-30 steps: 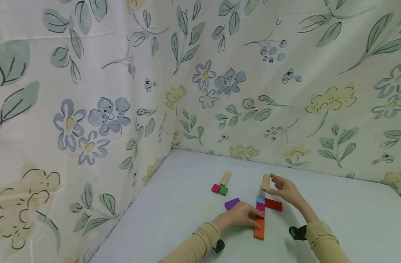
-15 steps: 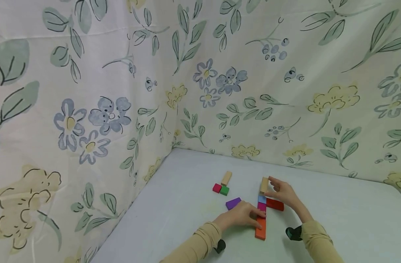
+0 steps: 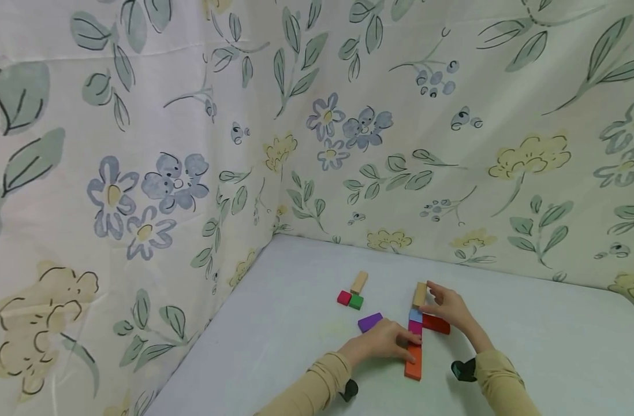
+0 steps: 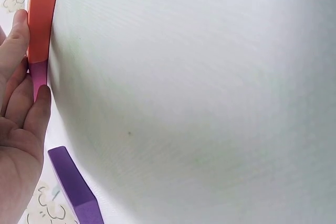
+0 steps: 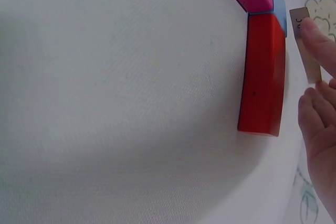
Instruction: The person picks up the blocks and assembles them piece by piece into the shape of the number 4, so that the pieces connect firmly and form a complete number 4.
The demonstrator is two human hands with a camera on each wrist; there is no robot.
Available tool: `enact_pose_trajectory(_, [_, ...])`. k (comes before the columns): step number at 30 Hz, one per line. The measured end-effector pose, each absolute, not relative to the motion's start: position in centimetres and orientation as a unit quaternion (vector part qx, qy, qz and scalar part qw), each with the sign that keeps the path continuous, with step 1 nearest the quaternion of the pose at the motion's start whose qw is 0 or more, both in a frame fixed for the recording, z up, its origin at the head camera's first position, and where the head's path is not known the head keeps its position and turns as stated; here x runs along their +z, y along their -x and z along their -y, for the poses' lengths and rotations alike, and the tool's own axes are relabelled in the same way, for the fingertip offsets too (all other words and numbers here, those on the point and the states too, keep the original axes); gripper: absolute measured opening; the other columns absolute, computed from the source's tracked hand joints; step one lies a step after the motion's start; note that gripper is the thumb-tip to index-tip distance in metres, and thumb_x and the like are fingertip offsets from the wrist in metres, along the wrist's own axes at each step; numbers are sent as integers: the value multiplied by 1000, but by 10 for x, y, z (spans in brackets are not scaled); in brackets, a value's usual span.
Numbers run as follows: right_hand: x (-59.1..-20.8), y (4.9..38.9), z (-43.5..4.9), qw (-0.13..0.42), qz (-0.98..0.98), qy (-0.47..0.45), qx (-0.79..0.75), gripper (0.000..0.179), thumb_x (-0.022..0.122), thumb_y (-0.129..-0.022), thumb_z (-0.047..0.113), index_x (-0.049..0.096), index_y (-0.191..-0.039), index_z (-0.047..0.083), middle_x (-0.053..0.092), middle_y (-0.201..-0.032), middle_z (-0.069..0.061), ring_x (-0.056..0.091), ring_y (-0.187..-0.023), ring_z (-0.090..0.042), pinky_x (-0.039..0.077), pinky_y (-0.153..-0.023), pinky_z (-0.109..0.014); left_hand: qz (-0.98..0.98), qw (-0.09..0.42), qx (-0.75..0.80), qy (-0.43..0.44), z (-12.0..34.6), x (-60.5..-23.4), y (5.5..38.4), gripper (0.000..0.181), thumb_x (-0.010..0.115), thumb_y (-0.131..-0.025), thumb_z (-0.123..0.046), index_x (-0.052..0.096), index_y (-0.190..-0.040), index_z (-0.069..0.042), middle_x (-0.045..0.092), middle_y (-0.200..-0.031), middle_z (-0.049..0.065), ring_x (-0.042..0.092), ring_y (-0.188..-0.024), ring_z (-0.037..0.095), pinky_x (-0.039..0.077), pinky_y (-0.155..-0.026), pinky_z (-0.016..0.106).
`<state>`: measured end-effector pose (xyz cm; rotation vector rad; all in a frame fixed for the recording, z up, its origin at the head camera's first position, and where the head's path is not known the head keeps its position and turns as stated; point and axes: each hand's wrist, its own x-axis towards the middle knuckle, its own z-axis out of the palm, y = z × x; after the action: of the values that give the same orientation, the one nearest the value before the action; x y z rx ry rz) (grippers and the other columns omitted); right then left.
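In the head view, an orange block point(image 3: 413, 367), a pink block point(image 3: 415, 327) and a light blue block point(image 3: 416, 315) lie end to end in a row. My left hand point(image 3: 381, 342) holds the row where orange meets pink, its thumb on the orange block. At the far end, my right hand point(image 3: 450, 305) pinches a plain wooden block point(image 3: 420, 294) between thumb and fingers, close over the blue block. In the right wrist view, that wooden block point(image 5: 310, 59) shows a gap from the blue one. A red block point(image 3: 436, 324) extends sideways from the row.
A purple block point(image 3: 370, 322) lies left of the row, near my left hand. Farther back sit another wooden block point(image 3: 359, 282), a crimson cube point(image 3: 344, 297) and a green cube point(image 3: 355, 301). Flowered cloth point(image 3: 348, 173) stands behind and left of the white table point(image 3: 275, 323).
My right hand has brought the wooden block nearer, down toward the blue block at the row's far end. The left hand has stayed on the row.
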<state>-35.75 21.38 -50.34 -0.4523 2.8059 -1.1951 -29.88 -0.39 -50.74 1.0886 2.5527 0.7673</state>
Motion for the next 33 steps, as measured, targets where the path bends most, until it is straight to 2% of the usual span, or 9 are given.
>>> enact_pose_trajectory(6, [-501,357,-212,35,-915,140,-377,78,74,-82,20,33,-141,-10,41,-138,-36,45,-123,-51,48,-93,-49,-880,135,264,-372,4,-506,298,40,73,-82,-30,66,-122,-25,64,-123,-15,55,-109,-7,42,-82,7])
enact_pose_trajectory(19, [-504,360,-209,39,-918,145,-368,77,74,-81,21,35,-140,-10,43,-136,-36,47,-121,-52,48,-93,-50,-878,133,266,-374,4,-506,297,41,72,-83,-29,66,-122,-24,64,-123,-14,55,-100,-9,40,-72,6])
enact_pose_trajectory(33, [-503,360,-207,62,-929,143,-335,79,75,-81,25,35,-141,-9,43,-137,-34,48,-120,-51,49,-92,-52,-876,127,269,-379,4,-508,298,40,72,-83,-29,66,-122,-24,65,-122,-14,56,-100,-9,41,-74,5])
